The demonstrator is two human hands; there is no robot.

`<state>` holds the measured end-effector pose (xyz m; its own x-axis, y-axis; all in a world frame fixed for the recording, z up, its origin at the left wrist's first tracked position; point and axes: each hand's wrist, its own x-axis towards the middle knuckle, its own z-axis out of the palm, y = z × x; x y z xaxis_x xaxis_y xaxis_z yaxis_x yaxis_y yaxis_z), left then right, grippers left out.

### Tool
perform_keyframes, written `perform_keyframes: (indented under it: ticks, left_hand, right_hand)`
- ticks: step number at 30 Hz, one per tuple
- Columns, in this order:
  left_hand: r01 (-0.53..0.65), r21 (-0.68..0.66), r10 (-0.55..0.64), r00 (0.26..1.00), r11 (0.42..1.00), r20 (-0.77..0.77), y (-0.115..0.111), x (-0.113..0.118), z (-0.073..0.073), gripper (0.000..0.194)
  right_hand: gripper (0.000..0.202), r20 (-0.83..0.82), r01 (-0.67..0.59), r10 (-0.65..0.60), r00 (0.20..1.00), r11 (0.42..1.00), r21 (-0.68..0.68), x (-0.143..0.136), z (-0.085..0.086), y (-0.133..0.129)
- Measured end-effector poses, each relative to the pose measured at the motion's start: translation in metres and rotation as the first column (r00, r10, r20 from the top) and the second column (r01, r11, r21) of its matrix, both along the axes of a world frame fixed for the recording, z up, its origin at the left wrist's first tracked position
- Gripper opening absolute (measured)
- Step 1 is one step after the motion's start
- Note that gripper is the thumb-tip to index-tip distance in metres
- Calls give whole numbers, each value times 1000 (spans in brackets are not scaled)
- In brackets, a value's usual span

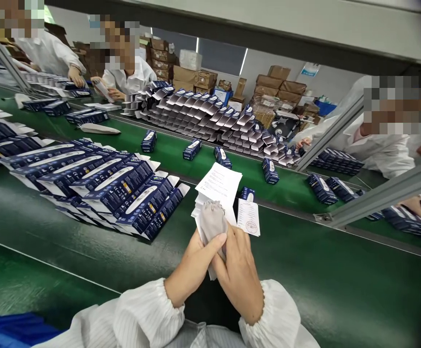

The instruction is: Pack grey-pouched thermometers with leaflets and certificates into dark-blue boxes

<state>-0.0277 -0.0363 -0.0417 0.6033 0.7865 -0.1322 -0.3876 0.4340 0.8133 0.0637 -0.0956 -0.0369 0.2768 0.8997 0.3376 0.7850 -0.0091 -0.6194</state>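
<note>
A grey drawstring pouch is held between both my hands, over the near side of the green bench. My left hand wraps its left side with the thumb pressed across the front. My right hand closes round the right side, most of its fingers behind the pouch. White paper sticks out along the pouch's left edge; whether my left hand grips it too, I cannot tell. Just beyond lies a stack of printed leaflets. To its right are small cards with a red round stamp.
Blue-and-white cartons with open flaps are piled at my left. Single boxes and another pouch lie on the green conveyor. Behind it stands a wall of open cartons. A slanted metal post crosses the right; co-workers sit opposite.
</note>
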Motion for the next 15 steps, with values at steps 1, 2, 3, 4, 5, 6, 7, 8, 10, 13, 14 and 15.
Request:
perform_keyframes:
  ticks: [1, 2, 3, 4, 5, 6, 7, 8, 10, 13, 14, 15]
  left_hand:
    - [2, -17, -2, 1000, 1000, 2, 1, -1, 1, 53]
    - [11, -31, -11, 1000, 999, 5, 2, -2, 3, 54]
    - [20, -36, -20, 1000, 999, 4, 2, -3, 4, 55]
    - [23, -28, -23, 1000, 999, -4, 3, -3, 5, 56]
    - [13, -3, -13, 1000, 1000, -24, 3, -3, 6, 57]
    - [-8, 40, 10, 998, 999, -55, 3, -4, 6, 58]
    - [-38, 95, 47, 995, 995, -93, 4, -5, 6, 59]
    - [-62, 154, 83, 988, 986, -131, 5, -7, 5, 58]
    - [-42, 253, 87, 981, 967, -172, 7, -12, 5, 55]
    - [70, 344, -18, 988, 936, -154, 9, -23, 7, 48]
    - [89, 383, -26, 985, 919, -168, 10, -26, 9, 49]
    - [101, 430, -11, 978, 897, -208, 12, -29, 12, 50]
  right_hand:
    - [59, 19, 4, -4, 1000, 1000, -1, 4, -1, -2]
    - [62, 16, 13, -13, 1000, 1000, -7, 8, -2, -4]
    - [66, -11, 18, -18, 1000, 1000, -23, 10, -3, -6]
    - [70, -54, 12, -14, 998, 999, -45, 11, -4, -6]
    - [73, -101, -7, 0, 995, 998, -66, 10, -6, -6]
    - [73, -143, -32, 20, 990, 996, -82, 7, -8, -6]
    - [71, -173, -54, 38, 984, 995, -89, 3, -9, -5]
    - [67, -191, -65, 48, 980, 994, -83, -1, -9, -4]
    - [60, -233, -68, 53, 971, 996, -57, -9, -7, -1]
    - [53, -364, -179, 143, 920, 981, -68, -11, 2, 6]
    - [51, -403, -224, 174, 899, 971, -82, -10, 5, 8]
    - [47, -432, -259, 191, 881, 960, -103, -8, 9, 11]
